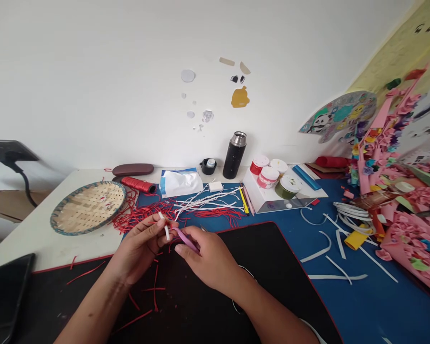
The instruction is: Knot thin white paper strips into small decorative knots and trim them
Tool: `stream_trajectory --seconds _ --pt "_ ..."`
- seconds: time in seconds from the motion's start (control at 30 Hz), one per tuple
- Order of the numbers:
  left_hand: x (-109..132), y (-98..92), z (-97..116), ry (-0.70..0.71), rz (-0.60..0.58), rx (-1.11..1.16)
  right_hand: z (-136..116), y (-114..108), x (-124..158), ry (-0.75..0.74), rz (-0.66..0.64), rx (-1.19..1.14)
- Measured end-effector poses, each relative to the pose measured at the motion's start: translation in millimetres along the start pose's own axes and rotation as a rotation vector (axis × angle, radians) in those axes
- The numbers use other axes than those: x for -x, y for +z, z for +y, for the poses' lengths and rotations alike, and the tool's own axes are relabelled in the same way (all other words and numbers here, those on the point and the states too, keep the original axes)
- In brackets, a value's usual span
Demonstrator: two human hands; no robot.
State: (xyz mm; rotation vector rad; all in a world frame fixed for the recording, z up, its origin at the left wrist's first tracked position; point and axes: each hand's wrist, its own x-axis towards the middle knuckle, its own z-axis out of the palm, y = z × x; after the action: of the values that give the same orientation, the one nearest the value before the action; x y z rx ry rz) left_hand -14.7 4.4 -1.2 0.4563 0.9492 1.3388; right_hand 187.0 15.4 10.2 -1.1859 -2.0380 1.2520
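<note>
Left hand, mine: narrowed, a white piece pinched between thumb and fingers, above the far part of the black mat. Right hand, mine: narrowed on a purple tool, over the same part of the mat; the tool's far end is by my left fingers, too small to make out. Handling note, by my judgement: wrists braced low over the mat, white piece gripped firmly without bending, tool brought in lightly and clear of my fingertips. Red cord scraps, several: on the mat's left part. Desk, one: pale left of the mat, blue right of it. Woven basket, shallow: beyond the mat's left part. Red spool and tangled red cords: beyond the far edge. Black flask, white box bearing four round tubs: likewise beyond. White strips, loose: right of the mat; pink flowers farther right. White wall, with stickers: farthest beyond the mat.
</note>
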Motion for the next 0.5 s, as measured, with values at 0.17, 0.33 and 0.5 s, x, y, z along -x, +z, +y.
stream_trajectory --seconds 0.17,0.33,0.5 --pt "-5.8 -2.5 1.6 0.038 0.168 0.039 2.4 0.1 -0.6 -0.023 0.078 -0.023" --pt "-1.6 0.0 4.8 0.069 0.075 -0.032 4.4 -0.8 -0.2 -0.043 0.115 0.038" --pt "-0.9 -0.3 4.1 0.056 0.058 -0.068 2.1 -1.6 0.2 -0.067 0.128 0.147"
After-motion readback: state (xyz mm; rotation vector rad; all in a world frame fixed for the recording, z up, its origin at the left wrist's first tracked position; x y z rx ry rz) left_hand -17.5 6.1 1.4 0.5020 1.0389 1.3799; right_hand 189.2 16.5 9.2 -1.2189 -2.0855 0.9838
